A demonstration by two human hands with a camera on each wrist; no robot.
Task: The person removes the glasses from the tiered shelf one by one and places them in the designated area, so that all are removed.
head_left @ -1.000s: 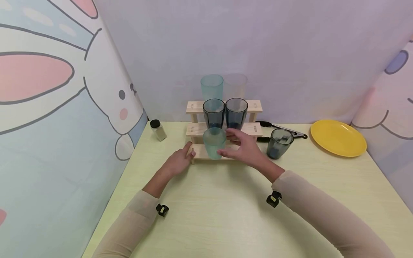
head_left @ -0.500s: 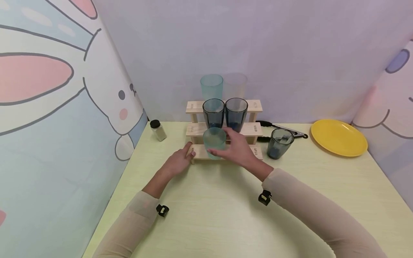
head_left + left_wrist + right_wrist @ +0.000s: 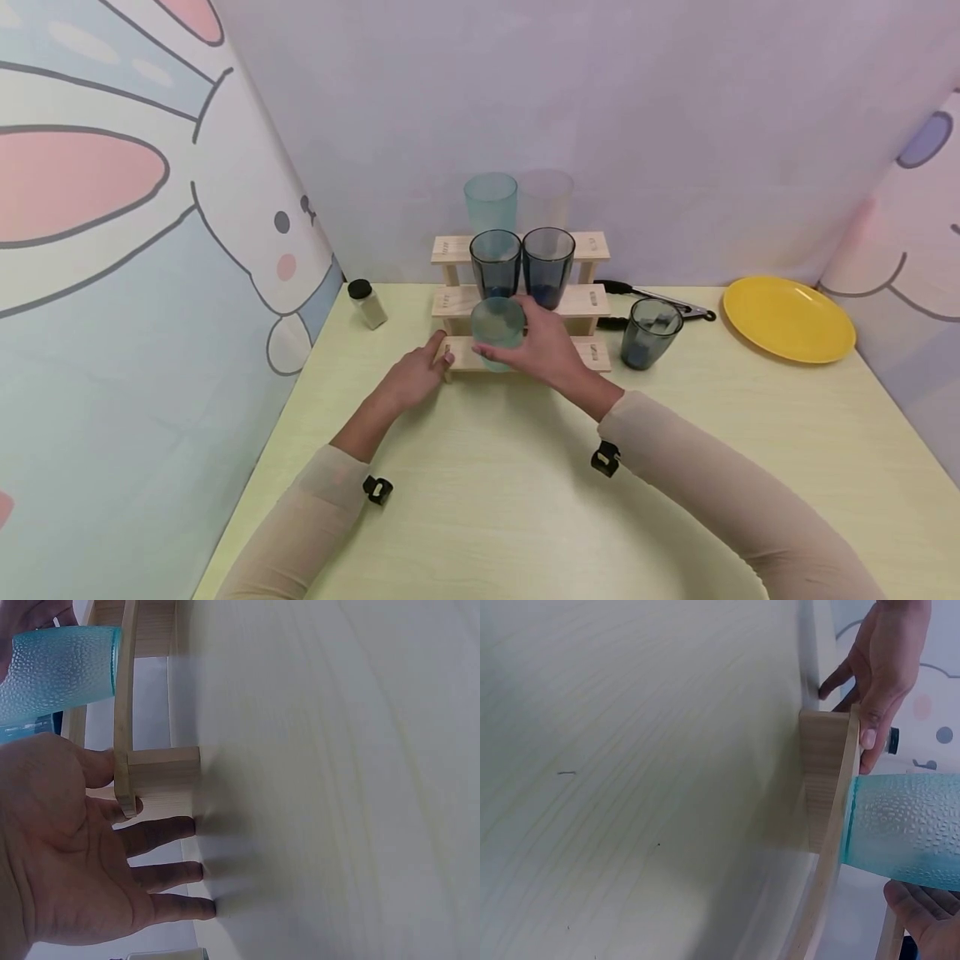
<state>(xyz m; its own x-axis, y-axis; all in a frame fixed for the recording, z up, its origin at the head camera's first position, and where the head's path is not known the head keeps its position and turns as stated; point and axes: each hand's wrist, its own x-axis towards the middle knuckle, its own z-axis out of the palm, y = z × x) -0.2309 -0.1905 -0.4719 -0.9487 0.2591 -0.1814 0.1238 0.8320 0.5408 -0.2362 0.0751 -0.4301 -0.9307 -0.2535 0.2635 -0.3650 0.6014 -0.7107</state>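
A wooden three-step rack (image 3: 592, 353) stands at the back of the table. The left hand (image 3: 412, 379) pinches the left end of its lowest step, thumb above and index finger under the board (image 3: 124, 742), with the other fingers spread. On that step a textured teal cup (image 3: 498, 323) (image 3: 904, 829) stands upright. The right hand (image 3: 551, 346) curls round the cup's right side, thumb across its front, the other fingers partly hidden behind. Two dark cups (image 3: 495, 262) (image 3: 550, 262) stand side by side on the middle step, just behind the right fingertips.
Another teal cup (image 3: 491, 200) and a clear cup (image 3: 546, 200) stand on the top step. At right are a dark cup (image 3: 650, 335), black-handled tongs (image 3: 663, 297) and a yellow plate (image 3: 789, 320). A black-capped jar (image 3: 367, 304) stands at left.
The right hand has moved left and closed round the teal cup, its thumb now farther across the front. The left hand has kept its hold on the rack.
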